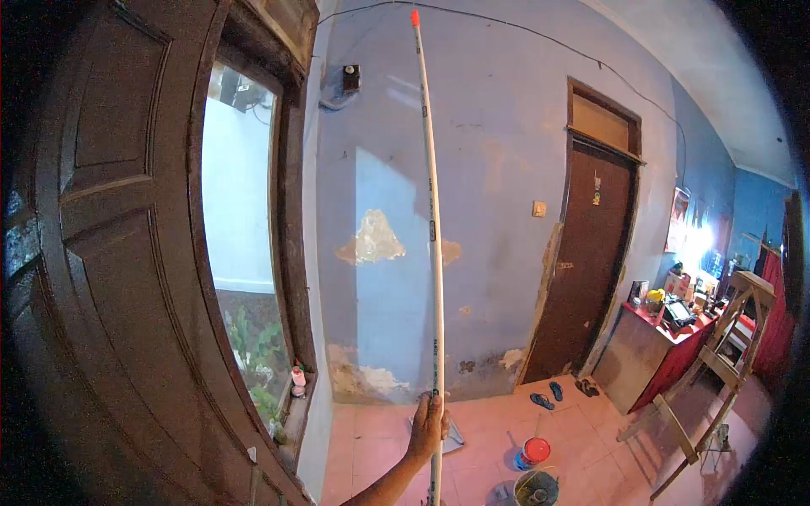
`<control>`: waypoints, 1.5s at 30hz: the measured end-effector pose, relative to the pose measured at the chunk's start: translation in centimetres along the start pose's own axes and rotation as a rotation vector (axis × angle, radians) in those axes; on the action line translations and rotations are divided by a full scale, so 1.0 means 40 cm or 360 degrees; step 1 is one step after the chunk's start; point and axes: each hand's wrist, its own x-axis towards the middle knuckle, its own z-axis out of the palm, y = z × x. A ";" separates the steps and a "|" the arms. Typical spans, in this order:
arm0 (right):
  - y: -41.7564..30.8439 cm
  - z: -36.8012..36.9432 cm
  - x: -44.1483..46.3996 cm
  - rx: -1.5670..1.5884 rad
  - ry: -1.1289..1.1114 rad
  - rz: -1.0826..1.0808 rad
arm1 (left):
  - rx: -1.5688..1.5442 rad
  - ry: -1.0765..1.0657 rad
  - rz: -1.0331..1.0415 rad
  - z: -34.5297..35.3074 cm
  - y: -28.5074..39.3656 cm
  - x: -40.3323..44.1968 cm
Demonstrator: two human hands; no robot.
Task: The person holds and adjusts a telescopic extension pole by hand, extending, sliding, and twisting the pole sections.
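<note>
Holding a long white pole [438, 304] near-upright in the left hand [429, 426], with fingers clamped around it.
Likely light, smooth, slightly whippy; best gripped low down.

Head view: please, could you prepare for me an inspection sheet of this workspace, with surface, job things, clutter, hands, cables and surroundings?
Surface: pink tiled floor.
Job things: long, thin white pole with an orange-red tip, held roughly upright; its lower end is out of frame.
Clutter: round red-lidded container and dark rubber sandals on the floor.
Hands: left hand grips the pole; right hand not in view.
Cables: thin dark cable crosses the upper wall.
Surroundings: blue painted wall with chipped patches; shut brown door; brown wooden stand.
</note>
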 end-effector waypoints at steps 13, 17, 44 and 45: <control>-0.174 0.166 0.071 -0.0063 -0.0105 -0.0160 | 0.0141 0.0301 0.0157 -0.139 -0.054 0.031; -0.223 0.204 0.139 -0.0357 -0.0026 -0.0658 | 0.0032 0.0410 0.0160 -0.196 -0.046 0.010; -0.810 0.493 0.322 -0.0169 -0.0310 -0.0712 | -0.0116 0.0691 0.0124 -0.298 -0.066 -0.030; -0.823 0.498 0.317 -0.0182 -0.0302 -0.0723 | -0.0116 0.0652 0.0071 -0.301 -0.066 -0.030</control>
